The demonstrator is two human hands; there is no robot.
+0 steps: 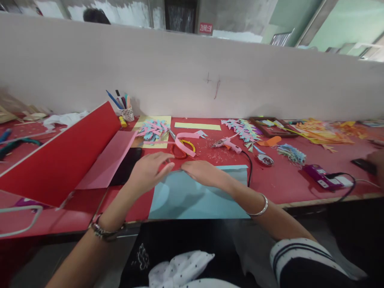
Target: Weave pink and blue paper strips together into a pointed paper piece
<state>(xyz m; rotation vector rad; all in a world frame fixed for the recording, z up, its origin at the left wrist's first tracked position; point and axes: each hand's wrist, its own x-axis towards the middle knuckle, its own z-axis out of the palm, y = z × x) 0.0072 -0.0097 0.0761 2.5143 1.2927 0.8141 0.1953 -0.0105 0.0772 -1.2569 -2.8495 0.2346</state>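
A sheet of light blue paper (pixel 192 200) lies before me at the table's front edge, with a narrow fold along its far edge. My right hand (pixel 199 172) rests over that far edge, fingers together and bent down at the fold; its thumb is hidden. Just left of the sheet's far corner hovers my left hand (pixel 150 170), its thumb and curved fingers apart with nothing between them. Beyond both hands are scissors (pixel 189 149) with yellow and red handles, partly covered by a curled pink paper strip (pixel 183 141).
A pink glue gun (pixel 228 145) with a black cord lies right of the scissors. Cut paper strips (pixel 154 130) are heaped behind. On the left a red board (pixel 66 160) leans over pink paper (pixel 109 160). A purple power strip (pixel 322 177) sits right, near another person's hand (pixel 377 162).
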